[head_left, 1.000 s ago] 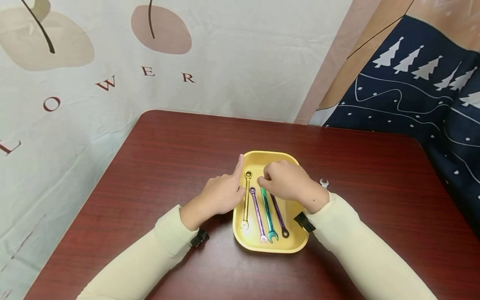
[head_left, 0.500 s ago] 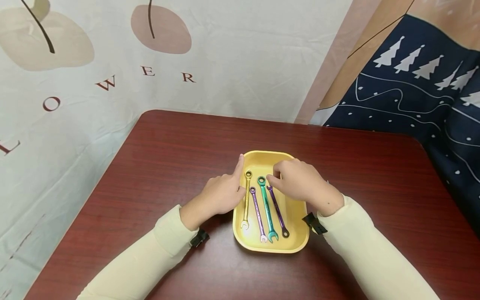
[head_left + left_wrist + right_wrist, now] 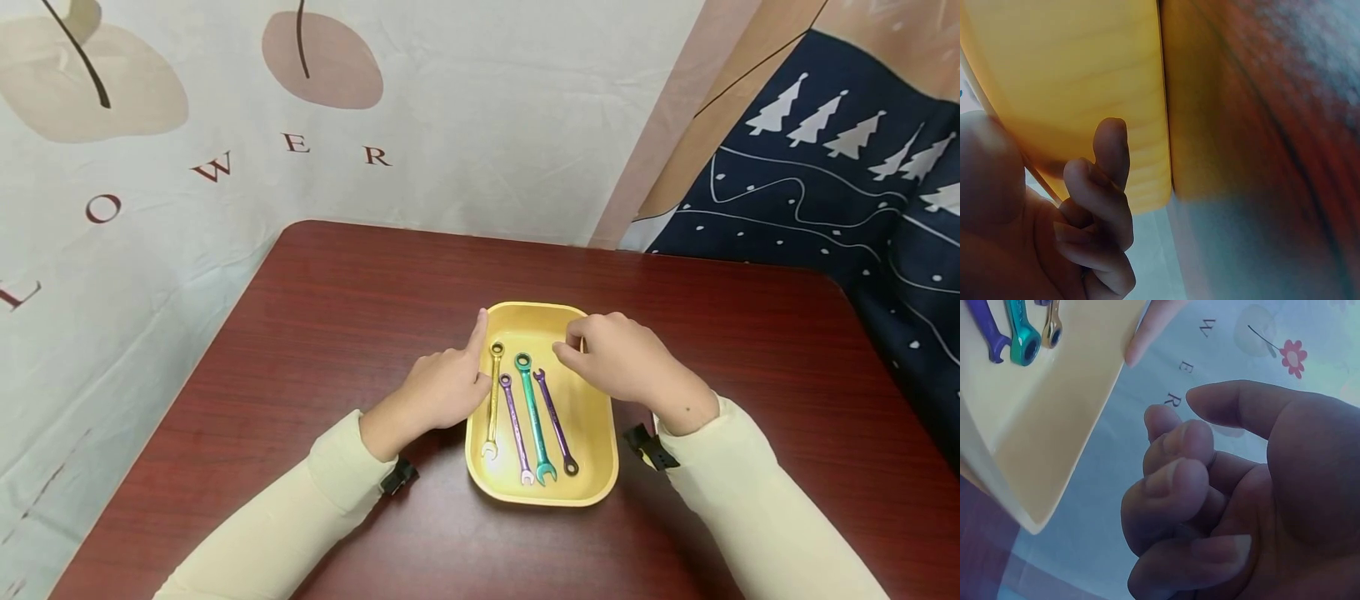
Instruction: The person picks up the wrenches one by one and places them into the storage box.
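Note:
A yellow tray (image 3: 543,498) on the table holds several combination wrenches lying lengthwise. From left to right they are a gold wrench (image 3: 493,400), a light purple wrench (image 3: 517,429), a green wrench (image 3: 533,417) and a dark purple wrench (image 3: 557,423). My left hand (image 3: 448,385) grips the tray's left wall, thumb over the rim and index finger pointing along it; its other fingers (image 3: 1100,206) lie against the outside. Above the tray's upper right rim hovers my right hand (image 3: 626,358), fingers loosely bent with nothing between them in the right wrist view.
The dark red wooden table (image 3: 360,317) extends around the tray. A printed white cloth (image 3: 487,108) hangs behind its far edge, and a navy cloth with white trees (image 3: 795,183) hangs at the right. My right forearm covers part of the table beside the tray.
My right hand has moved right, away from the green and dark purple wrenches, uncovering their upper ends. A silver wrench end beside the tray is now behind the right arm. My left hand stays put.

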A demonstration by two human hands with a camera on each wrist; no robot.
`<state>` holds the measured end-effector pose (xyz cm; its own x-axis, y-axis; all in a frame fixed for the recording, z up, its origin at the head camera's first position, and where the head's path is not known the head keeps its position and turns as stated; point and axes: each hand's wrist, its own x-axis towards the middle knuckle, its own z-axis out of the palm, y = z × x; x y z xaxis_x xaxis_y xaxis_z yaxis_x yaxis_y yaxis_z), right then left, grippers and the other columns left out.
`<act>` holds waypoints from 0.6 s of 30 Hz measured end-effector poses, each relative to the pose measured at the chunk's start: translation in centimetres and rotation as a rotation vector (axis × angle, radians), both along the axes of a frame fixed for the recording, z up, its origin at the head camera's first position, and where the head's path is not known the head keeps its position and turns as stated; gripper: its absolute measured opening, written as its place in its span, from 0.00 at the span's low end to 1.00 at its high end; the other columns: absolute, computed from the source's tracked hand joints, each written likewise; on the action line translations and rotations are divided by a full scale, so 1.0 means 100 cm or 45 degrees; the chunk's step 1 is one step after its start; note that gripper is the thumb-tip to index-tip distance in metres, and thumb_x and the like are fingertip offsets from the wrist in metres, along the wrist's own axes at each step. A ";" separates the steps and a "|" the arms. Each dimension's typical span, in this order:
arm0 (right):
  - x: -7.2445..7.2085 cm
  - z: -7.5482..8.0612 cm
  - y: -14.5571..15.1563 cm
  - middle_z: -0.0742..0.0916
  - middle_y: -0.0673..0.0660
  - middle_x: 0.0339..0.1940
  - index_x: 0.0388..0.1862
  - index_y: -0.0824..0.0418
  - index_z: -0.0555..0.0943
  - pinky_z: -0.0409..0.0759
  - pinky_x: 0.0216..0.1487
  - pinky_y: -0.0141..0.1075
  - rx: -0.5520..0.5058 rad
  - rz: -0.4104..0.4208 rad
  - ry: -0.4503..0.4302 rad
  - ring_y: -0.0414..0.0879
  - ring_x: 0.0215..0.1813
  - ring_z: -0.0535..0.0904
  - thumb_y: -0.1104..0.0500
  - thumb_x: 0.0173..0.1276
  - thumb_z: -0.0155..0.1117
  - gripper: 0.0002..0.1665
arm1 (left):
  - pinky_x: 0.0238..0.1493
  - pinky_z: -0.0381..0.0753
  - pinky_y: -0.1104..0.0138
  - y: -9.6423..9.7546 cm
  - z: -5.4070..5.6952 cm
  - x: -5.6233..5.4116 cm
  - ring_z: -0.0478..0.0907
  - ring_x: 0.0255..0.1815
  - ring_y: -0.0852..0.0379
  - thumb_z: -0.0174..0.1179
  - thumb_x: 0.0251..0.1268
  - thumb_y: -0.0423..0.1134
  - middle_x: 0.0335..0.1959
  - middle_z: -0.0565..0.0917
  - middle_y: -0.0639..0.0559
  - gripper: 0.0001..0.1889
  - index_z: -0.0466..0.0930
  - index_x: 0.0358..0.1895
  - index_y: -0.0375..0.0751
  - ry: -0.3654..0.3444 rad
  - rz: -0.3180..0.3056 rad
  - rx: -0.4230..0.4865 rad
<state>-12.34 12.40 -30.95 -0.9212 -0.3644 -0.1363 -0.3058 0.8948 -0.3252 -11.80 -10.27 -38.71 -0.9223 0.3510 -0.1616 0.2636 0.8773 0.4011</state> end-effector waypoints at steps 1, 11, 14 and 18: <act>0.000 0.001 0.001 0.76 0.51 0.15 0.30 0.57 0.84 0.70 0.23 0.34 -0.002 -0.005 -0.002 0.43 0.20 0.71 0.50 0.72 0.59 0.15 | 0.18 0.66 0.62 0.000 0.000 0.000 0.66 0.13 0.57 0.47 0.70 0.45 0.12 0.72 0.56 0.46 0.26 0.81 0.45 0.001 0.000 0.000; 0.002 0.001 0.011 0.74 0.51 0.14 0.30 0.58 0.83 0.68 0.21 0.34 -0.017 -0.032 0.002 0.43 0.19 0.69 0.51 0.72 0.59 0.15 | 0.18 0.66 0.62 0.001 0.000 0.000 0.68 0.13 0.57 0.47 0.70 0.45 0.12 0.73 0.55 0.46 0.26 0.81 0.44 0.006 0.003 -0.005; 0.002 0.000 0.015 0.74 0.52 0.14 0.30 0.58 0.83 0.68 0.21 0.34 -0.007 -0.044 0.003 0.44 0.19 0.69 0.51 0.72 0.59 0.15 | 0.18 0.66 0.62 0.001 0.000 0.000 0.68 0.13 0.57 0.47 0.70 0.45 0.12 0.73 0.55 0.46 0.26 0.81 0.44 0.010 0.001 -0.006; 0.002 0.000 0.021 0.75 0.52 0.16 0.33 0.60 0.85 0.68 0.22 0.34 -0.002 -0.064 0.001 0.44 0.19 0.69 0.52 0.71 0.60 0.14 | 0.18 0.66 0.62 0.001 -0.001 0.000 0.68 0.13 0.57 0.47 0.70 0.45 0.12 0.73 0.55 0.46 0.26 0.81 0.44 0.010 0.001 -0.005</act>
